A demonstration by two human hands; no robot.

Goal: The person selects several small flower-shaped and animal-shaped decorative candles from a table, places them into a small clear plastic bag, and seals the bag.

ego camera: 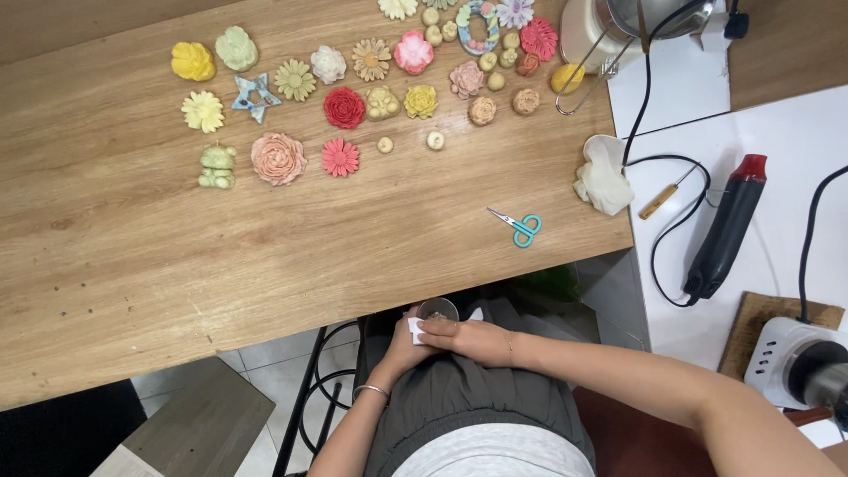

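Both hands meet over the lap, just below the edge of the wooden surface (265, 265). The left hand (402, 349) curls its fingers around a small round cup (437, 309) and a scrap of white paper (415, 329), holding them from below. The right hand (473, 340) lies across the top, fingers (437, 331) close together and pressed flat against the cup and paper. Up on the surface, well apart from the hands, lie teal scissors (521, 226) and many flower-shaped pieces (278, 158).
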